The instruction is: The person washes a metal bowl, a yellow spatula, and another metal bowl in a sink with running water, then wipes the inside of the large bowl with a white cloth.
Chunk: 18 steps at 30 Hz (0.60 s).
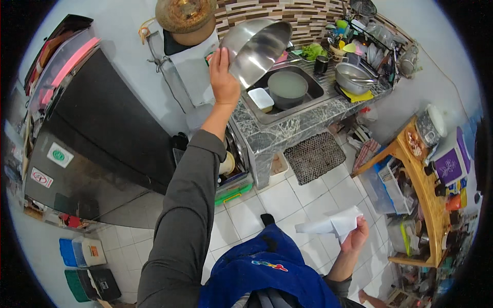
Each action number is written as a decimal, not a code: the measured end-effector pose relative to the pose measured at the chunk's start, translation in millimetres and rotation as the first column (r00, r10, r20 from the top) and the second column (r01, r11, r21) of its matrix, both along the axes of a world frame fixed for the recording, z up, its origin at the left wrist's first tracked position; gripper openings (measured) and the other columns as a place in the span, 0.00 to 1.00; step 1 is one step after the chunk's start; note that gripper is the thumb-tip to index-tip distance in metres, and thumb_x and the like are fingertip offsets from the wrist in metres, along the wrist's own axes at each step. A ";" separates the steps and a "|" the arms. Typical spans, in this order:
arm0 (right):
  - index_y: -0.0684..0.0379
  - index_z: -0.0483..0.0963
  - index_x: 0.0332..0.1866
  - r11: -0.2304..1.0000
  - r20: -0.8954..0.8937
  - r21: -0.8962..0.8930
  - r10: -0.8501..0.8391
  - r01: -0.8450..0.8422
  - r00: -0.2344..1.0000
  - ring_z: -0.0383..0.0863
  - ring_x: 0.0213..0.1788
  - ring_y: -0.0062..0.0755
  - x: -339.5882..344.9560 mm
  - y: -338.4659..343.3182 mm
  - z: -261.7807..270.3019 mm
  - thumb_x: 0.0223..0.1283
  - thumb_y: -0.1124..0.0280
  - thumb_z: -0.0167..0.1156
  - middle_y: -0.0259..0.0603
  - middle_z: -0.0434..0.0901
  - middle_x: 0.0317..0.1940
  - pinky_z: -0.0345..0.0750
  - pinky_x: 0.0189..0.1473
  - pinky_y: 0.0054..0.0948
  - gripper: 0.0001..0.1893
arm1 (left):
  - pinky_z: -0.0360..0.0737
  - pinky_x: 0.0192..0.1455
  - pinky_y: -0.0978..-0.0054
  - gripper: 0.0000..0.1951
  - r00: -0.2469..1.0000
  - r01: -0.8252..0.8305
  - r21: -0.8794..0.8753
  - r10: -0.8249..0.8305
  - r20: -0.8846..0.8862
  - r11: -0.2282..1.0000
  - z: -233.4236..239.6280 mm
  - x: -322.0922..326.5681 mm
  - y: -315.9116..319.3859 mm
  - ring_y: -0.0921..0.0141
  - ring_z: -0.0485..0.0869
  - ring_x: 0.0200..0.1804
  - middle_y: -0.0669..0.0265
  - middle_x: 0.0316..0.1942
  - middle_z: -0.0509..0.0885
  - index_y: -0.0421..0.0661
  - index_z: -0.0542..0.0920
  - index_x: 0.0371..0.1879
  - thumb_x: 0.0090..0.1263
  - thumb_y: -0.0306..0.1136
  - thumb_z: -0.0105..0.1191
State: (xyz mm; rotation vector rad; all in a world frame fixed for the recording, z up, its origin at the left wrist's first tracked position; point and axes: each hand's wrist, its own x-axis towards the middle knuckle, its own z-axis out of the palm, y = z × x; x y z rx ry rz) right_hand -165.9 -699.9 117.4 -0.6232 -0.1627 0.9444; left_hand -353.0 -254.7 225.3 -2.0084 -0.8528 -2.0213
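A large stainless steel mixing bowl [254, 46] is tilted on its side in the air, at the left of the sink. My left hand [224, 77] grips it at its near left edge, fingers flat on the outer wall and the thumb hidden. Low on my right side, my right hand [356, 235] pinches a folded white sheet, perhaps a paper towel [339, 223], that hangs over the tiled floor. Inside the steel sink [316, 90] stand a round pot of cloudy water [288, 86] and a white plastic tub [261, 99].
Right of the sink are a steel pot [352, 77], a dark jar [321, 65] and a crowded dish rack [379, 54]. A black refrigerator [115, 119] stands left. A wooden shelf table [427, 200] lines the right side. A mat [315, 158] lies before the marble counter [269, 133].
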 end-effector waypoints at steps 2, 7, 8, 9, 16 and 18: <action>0.64 0.68 0.43 0.999 0.033 -0.031 -0.015 0.016 0.999 0.77 0.42 0.36 23.2 25.6 9.8 0.52 0.71 0.50 0.42 0.75 0.39 0.75 0.46 0.35 0.13 | 0.63 0.60 0.62 0.28 0.999 0.006 0.049 -0.004 -0.047 0.999 5.4 18.5 16.6 0.53 0.67 0.57 0.51 0.54 0.70 0.44 0.69 0.55 0.51 0.13 0.39; 0.65 0.66 0.45 0.998 0.069 -0.056 0.005 -0.001 0.998 0.76 0.43 0.37 62.3 76.2 28.2 0.53 0.72 0.49 0.44 0.75 0.40 0.74 0.48 0.36 0.15 | 0.64 0.60 0.63 0.29 0.996 0.040 0.124 -0.031 -0.080 0.991 16.2 49.5 44.9 0.54 0.67 0.58 0.52 0.55 0.70 0.45 0.71 0.54 0.49 0.11 0.41; 0.66 0.66 0.46 0.999 0.067 -0.048 0.019 -0.015 0.998 0.76 0.44 0.37 70.4 79.7 24.4 0.53 0.72 0.49 0.44 0.75 0.41 0.74 0.48 0.36 0.15 | 0.64 0.60 0.62 0.29 0.997 0.061 0.116 -0.054 -0.061 0.991 14.6 55.5 48.7 0.54 0.67 0.58 0.53 0.55 0.70 0.44 0.72 0.53 0.48 0.11 0.41; 0.66 0.65 0.47 0.999 0.067 -0.029 0.030 -0.028 0.997 0.76 0.44 0.38 76.7 85.1 22.1 0.53 0.72 0.49 0.45 0.75 0.41 0.74 0.48 0.36 0.16 | 0.64 0.59 0.64 0.29 0.997 0.049 0.145 -0.039 -0.070 0.988 17.1 60.0 53.0 0.55 0.68 0.58 0.54 0.55 0.70 0.45 0.71 0.54 0.49 0.11 0.40; 0.64 0.68 0.43 0.999 -0.002 -0.029 0.018 -0.018 1.000 0.76 0.44 0.37 89.6 105.2 19.2 0.51 0.74 0.49 0.42 0.76 0.40 0.72 0.51 0.37 0.13 | 0.65 0.58 0.62 0.26 0.981 0.086 0.148 -0.057 -0.187 0.985 12.9 78.4 80.6 0.54 0.69 0.57 0.54 0.53 0.71 0.43 0.74 0.50 0.48 0.11 0.43; 0.64 0.69 0.42 0.999 0.036 -0.027 0.027 -0.026 0.999 0.76 0.44 0.36 88.3 105.4 26.7 0.51 0.74 0.48 0.42 0.76 0.40 0.72 0.51 0.37 0.12 | 0.66 0.58 0.63 0.26 0.986 0.086 0.193 -0.056 -0.155 0.977 8.6 80.7 78.2 0.54 0.69 0.56 0.55 0.53 0.72 0.44 0.74 0.50 0.48 0.11 0.44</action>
